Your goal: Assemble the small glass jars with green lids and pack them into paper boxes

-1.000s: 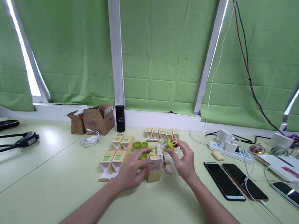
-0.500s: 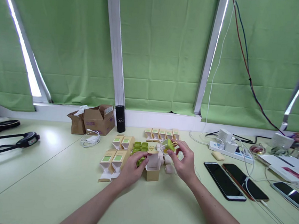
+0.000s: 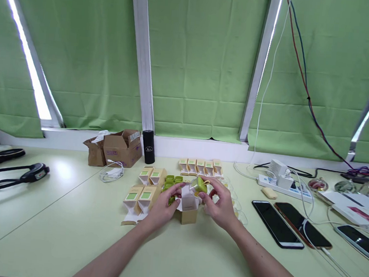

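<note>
A small open carton point(image 3: 189, 216), tan outside and white inside, stands on the table before me. My left hand point(image 3: 162, 205) grips its raised flap at the left side. My right hand point(image 3: 219, 202) pinches a small clear container with a green lid point(image 3: 199, 185) and a yellow loop, tilted just above the carton's opening. Several green lidded pieces point(image 3: 173, 180) sit behind my left fingers, partly hidden. To the left stand several tan cartons with green labels point(image 3: 146, 195), their flaps open. Clear rounded plastic pieces point(image 3: 237, 203) lie behind my right hand.
A row of open cartons point(image 3: 200, 167) stands farther back. Brown cardboard boxes point(image 3: 122, 148), a black tumbler point(image 3: 148, 147) and a white charger point(image 3: 113, 173) are at left rear. On the right lie phones point(image 3: 277, 224), a power strip point(image 3: 285, 188) and loose cables.
My right hand has moved left, bringing the green-lidded container over the carton. My left hand stays at the carton. Another person's hand and a white box at far right have left their spot.
</note>
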`<action>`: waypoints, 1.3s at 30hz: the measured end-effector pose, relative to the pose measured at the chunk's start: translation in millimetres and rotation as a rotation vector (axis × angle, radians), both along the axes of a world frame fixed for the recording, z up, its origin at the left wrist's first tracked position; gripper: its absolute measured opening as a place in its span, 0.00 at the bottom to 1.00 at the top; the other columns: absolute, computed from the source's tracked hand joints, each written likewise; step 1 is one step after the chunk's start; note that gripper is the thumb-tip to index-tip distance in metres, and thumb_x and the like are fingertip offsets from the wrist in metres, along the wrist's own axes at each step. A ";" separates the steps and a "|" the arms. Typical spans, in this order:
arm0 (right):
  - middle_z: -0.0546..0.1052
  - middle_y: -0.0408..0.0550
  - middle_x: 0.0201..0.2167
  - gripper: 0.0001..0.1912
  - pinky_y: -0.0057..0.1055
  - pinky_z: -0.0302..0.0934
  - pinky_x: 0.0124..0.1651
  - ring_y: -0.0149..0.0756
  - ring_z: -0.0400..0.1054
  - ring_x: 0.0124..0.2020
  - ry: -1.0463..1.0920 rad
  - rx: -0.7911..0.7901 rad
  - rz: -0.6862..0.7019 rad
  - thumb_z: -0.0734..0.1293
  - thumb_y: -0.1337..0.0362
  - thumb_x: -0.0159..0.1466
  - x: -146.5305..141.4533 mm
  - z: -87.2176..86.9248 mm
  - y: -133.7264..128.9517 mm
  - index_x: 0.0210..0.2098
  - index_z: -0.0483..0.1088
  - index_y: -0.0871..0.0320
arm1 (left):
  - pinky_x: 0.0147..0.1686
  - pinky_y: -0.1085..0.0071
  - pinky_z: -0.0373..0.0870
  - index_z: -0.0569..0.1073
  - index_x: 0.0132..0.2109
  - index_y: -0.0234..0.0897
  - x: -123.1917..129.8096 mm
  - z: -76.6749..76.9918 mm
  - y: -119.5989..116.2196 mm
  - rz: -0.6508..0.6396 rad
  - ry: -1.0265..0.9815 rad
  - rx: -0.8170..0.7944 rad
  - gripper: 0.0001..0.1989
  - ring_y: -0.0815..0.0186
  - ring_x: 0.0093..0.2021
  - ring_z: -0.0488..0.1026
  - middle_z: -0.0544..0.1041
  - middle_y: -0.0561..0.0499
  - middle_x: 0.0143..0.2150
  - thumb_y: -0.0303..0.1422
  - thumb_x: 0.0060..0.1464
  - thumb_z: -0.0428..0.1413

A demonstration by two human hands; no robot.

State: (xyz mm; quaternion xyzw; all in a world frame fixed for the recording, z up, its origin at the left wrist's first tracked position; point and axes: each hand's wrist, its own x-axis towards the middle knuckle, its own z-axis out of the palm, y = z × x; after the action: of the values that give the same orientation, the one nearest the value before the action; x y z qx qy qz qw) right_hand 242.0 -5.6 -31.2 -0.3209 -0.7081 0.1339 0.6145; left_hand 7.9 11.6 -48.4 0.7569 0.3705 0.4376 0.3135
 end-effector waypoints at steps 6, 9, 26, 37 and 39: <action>0.80 0.56 0.56 0.20 0.31 0.73 0.32 0.45 0.78 0.49 -0.094 -0.032 0.065 0.69 0.61 0.71 -5.6 -3.3 -1.6 0.62 0.74 0.51 | 0.59 0.55 0.76 0.70 0.70 0.39 0.6 2.3 -1.3 0.014 0.009 0.004 0.29 0.56 0.54 0.79 0.82 0.43 0.52 0.27 0.62 0.55; 0.80 0.55 0.55 0.20 0.31 0.72 0.31 0.44 0.78 0.46 -0.136 -0.042 0.047 0.69 0.61 0.71 -5.2 -4.4 -0.5 0.62 0.74 0.51 | 0.59 0.56 0.76 0.70 0.70 0.39 0.0 2.2 -1.2 0.022 0.037 0.000 0.30 0.56 0.54 0.79 0.82 0.43 0.51 0.27 0.62 0.55; 0.81 0.55 0.56 0.20 0.36 0.71 0.33 0.39 0.76 0.33 -0.385 0.006 -0.088 0.67 0.62 0.72 2.9 -10.1 7.0 0.62 0.71 0.52 | 0.61 0.56 0.74 0.68 0.72 0.40 -3.8 -7.6 6.6 0.014 0.061 -0.010 0.32 0.56 0.56 0.78 0.81 0.43 0.54 0.27 0.62 0.55; 0.83 0.53 0.51 0.19 0.39 0.70 0.40 0.47 0.80 0.42 -0.547 0.034 -0.122 0.70 0.63 0.68 0.9 -11.7 3.1 0.58 0.73 0.53 | 0.57 0.57 0.76 0.69 0.72 0.40 -4.6 -6.8 6.2 0.029 0.062 0.006 0.31 0.56 0.54 0.78 0.81 0.43 0.52 0.28 0.62 0.56; 0.84 0.53 0.50 0.19 0.40 0.70 0.43 0.49 0.79 0.46 -0.565 0.047 -0.117 0.71 0.64 0.68 -0.4 -11.9 2.2 0.58 0.73 0.52 | 0.57 0.57 0.77 0.69 0.72 0.40 -4.6 -7.2 6.8 0.025 0.064 0.008 0.32 0.56 0.54 0.79 0.81 0.44 0.51 0.28 0.62 0.56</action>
State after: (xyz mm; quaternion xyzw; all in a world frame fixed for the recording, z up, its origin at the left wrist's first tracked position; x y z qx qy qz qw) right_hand 241.6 -3.5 -43.1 -0.3715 -0.8344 -0.0130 0.4068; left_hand 3.4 18.4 -55.6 0.7672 0.3879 0.4186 0.2928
